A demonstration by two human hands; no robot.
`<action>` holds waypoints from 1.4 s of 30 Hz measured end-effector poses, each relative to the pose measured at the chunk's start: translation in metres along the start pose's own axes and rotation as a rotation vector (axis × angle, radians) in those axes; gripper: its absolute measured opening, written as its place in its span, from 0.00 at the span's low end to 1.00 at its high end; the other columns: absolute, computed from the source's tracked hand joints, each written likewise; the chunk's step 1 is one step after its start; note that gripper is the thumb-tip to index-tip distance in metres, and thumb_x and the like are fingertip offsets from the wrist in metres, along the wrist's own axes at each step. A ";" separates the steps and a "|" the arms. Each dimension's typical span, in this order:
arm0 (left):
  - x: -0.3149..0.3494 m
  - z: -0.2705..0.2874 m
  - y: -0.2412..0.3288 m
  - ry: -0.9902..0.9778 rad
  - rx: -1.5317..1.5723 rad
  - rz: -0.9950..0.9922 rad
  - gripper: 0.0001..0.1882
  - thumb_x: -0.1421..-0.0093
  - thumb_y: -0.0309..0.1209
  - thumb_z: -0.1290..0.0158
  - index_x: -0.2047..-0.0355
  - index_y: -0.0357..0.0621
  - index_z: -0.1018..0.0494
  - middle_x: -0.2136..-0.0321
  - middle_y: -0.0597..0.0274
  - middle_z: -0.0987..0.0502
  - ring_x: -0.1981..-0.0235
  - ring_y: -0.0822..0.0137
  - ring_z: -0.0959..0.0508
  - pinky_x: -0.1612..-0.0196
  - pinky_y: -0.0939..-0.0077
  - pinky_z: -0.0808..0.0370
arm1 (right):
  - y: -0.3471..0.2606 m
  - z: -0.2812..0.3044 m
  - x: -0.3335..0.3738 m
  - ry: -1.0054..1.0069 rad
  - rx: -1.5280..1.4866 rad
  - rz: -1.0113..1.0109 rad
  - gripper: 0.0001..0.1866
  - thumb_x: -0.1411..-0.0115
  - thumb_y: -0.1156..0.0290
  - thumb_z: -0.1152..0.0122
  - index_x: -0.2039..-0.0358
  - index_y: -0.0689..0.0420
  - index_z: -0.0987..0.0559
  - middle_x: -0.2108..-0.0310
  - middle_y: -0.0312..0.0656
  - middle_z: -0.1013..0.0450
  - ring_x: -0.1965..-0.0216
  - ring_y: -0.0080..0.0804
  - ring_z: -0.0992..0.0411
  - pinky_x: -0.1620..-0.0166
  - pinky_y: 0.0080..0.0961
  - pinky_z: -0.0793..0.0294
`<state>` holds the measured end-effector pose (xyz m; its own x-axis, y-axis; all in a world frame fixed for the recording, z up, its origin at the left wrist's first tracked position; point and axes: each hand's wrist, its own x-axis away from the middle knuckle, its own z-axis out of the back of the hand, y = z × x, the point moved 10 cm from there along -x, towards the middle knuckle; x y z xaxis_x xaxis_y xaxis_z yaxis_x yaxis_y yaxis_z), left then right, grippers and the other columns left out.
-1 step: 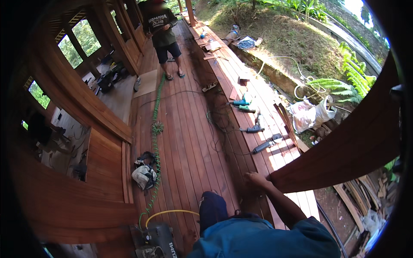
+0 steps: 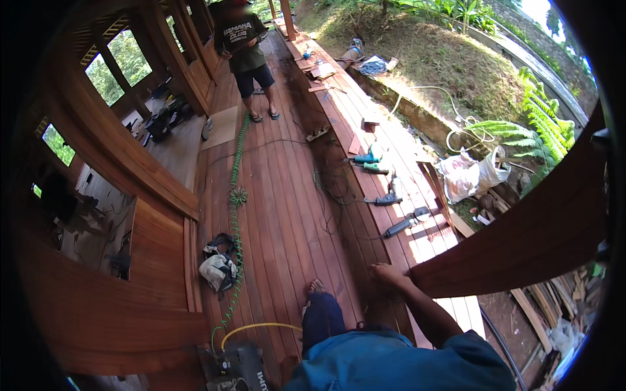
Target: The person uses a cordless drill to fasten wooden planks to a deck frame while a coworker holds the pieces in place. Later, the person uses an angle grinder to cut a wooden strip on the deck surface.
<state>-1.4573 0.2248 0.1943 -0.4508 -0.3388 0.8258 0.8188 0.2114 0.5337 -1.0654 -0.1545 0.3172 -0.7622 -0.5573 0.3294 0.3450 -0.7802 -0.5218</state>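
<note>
My right hand (image 2: 387, 275) hangs low beside the edge of the raised wooden bench (image 2: 398, 242), near the foot of a wooden post (image 2: 508, 244). Its fingers are curled closed; whatever they may hold is hidden. Low by my left side, part of my left hand (image 2: 289, 366) shows beside the dark air compressor (image 2: 244, 366), with its fingers out of sight. An angle grinder (image 2: 404, 223) lies on the bench ahead of my right hand. Beyond it are a corded drill (image 2: 389, 197) and two teal power tools, one a drill (image 2: 372, 156). My bare foot (image 2: 317, 286) is on the deck.
A coiled green hose (image 2: 238, 195) runs along the plank deck (image 2: 280, 215), past a grey-and-black bag (image 2: 218, 268). A yellow hose (image 2: 261, 325) curves from the compressor. Ahead stands a person (image 2: 248, 52). Cables (image 2: 332, 189) cross the deck; white sacks (image 2: 460, 174) lie beyond the bench.
One of my feet has come into view on the deck. The scene has shifted slightly with my head; my right hand stays by the bench edge.
</note>
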 end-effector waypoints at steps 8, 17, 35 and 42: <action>-0.221 0.031 0.157 0.002 -0.451 0.066 0.22 0.32 0.38 0.41 0.41 0.43 0.27 0.53 0.61 0.20 0.57 0.64 0.18 0.56 0.71 0.21 | 0.019 0.009 -0.234 -0.217 -0.080 -0.254 0.28 0.36 0.51 0.37 0.41 0.55 0.23 0.45 0.52 0.22 0.43 0.54 0.25 0.41 0.46 0.25; -0.364 0.139 0.655 0.144 0.192 -0.466 0.28 0.30 0.46 0.44 0.38 0.41 0.32 0.49 0.59 0.24 0.52 0.62 0.21 0.49 0.62 0.24 | 0.006 0.140 -0.470 0.043 -0.396 -0.208 0.28 0.39 0.55 0.37 0.45 0.61 0.20 0.49 0.54 0.20 0.47 0.52 0.21 0.42 0.42 0.22; -0.640 -0.186 0.958 -0.347 -0.789 -0.233 0.29 0.31 0.44 0.42 0.38 0.37 0.30 0.49 0.50 0.21 0.48 0.54 0.19 0.48 0.58 0.22 | 0.415 0.388 -1.092 0.600 -0.542 -0.865 0.25 0.39 0.58 0.38 0.46 0.60 0.21 0.56 0.54 0.18 0.53 0.47 0.19 0.47 0.41 0.22; -0.654 -0.164 1.010 -0.060 0.018 0.162 0.28 0.27 0.42 0.46 0.34 0.39 0.35 0.44 0.55 0.23 0.46 0.59 0.21 0.43 0.63 0.22 | 0.536 0.519 -1.300 0.658 -0.252 -0.824 0.30 0.40 0.59 0.30 0.40 0.56 0.25 0.46 0.59 0.28 0.48 0.54 0.24 0.43 0.44 0.24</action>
<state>-0.2769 0.5099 0.1634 -0.3343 -0.2432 0.9105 0.8762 0.2757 0.3953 0.3944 0.0043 0.0184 -0.8784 0.4316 0.2052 -0.4728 -0.7223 -0.5048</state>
